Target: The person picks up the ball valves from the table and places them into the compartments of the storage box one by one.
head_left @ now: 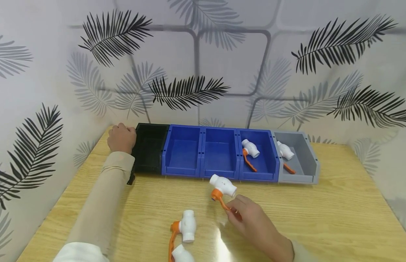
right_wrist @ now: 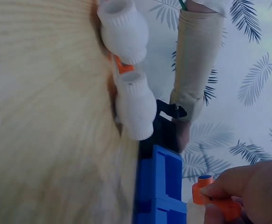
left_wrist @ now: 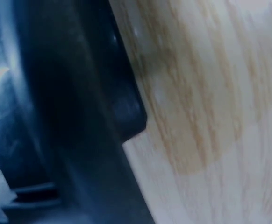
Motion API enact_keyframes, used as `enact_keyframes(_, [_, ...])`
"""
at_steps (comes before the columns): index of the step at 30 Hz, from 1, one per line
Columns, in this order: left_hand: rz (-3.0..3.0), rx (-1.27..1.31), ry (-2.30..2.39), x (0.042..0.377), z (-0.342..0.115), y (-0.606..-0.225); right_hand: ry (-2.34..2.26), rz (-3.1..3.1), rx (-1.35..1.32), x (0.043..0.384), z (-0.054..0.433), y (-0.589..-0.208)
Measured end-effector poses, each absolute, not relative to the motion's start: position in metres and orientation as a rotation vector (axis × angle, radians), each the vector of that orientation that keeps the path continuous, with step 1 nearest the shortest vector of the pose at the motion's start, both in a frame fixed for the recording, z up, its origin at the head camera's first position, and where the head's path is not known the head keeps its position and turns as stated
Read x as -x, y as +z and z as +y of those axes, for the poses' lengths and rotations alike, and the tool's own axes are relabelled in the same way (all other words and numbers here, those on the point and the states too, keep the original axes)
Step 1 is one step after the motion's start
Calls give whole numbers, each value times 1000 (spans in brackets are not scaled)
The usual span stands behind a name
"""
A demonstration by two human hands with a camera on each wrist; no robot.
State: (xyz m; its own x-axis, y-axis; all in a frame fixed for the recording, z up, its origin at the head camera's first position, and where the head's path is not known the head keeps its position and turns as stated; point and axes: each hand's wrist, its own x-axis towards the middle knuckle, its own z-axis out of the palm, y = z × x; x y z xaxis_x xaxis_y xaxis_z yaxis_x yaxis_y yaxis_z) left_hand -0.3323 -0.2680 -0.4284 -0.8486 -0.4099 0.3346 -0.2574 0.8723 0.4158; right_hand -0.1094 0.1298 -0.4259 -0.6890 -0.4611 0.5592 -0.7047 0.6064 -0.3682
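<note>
In the head view, my right hand (head_left: 255, 222) pinches the orange lever of a white ball valve (head_left: 225, 185), held up in front of the blue bins. The right wrist view shows the thumb and fingers on the orange part (right_wrist: 220, 205). At the left end of the bin row, my left hand (head_left: 122, 138) grips the side of a black bin (head_left: 152, 169); its fingertips are hidden. Dark plastic of that bin (left_wrist: 70, 116) fills half the left wrist view. Two more ball valves lie on the table, one whole valve (head_left: 188, 225) and one white valve (head_left: 182, 253) cut off by the frame.
Right of the black bin stand a blue bin (head_left: 181, 170), a second blue bin (head_left: 220, 174), a third blue bin (head_left: 258, 176) holding one valve (head_left: 251, 148), and a grey bin (head_left: 296, 178) with another valve (head_left: 286, 151). A patterned wall backs the wooden table (head_left: 347, 211).
</note>
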Motion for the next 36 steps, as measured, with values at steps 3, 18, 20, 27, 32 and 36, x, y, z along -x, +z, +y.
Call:
enact_keyframes(3, [-2620, -494, -497, 333, -268, -430, 809, -2430, -882, 116, 129, -420])
enact_keyframes(18, [-2629, -509, -499, 332, -267, -429, 795, -2574, -695, 159, 119, -409])
enact_keyframes(20, [-2621, -507, -499, 332, -267, -428, 792, -2574, -682, 165, 116, -410])
enact_keyframes(27, [-2630, -499, -493, 334, -268, -429, 842, -2632, -604, 185, 105, -412])
enact_keyframes(32, [-2635, -513, -479, 337, -270, -433, 855, -2683, -551, 200, 97, -415])
enact_keyframes(36, [-2627, -517, -477, 338, -271, -434, 851, -2675, -544, 209, 94, -418])
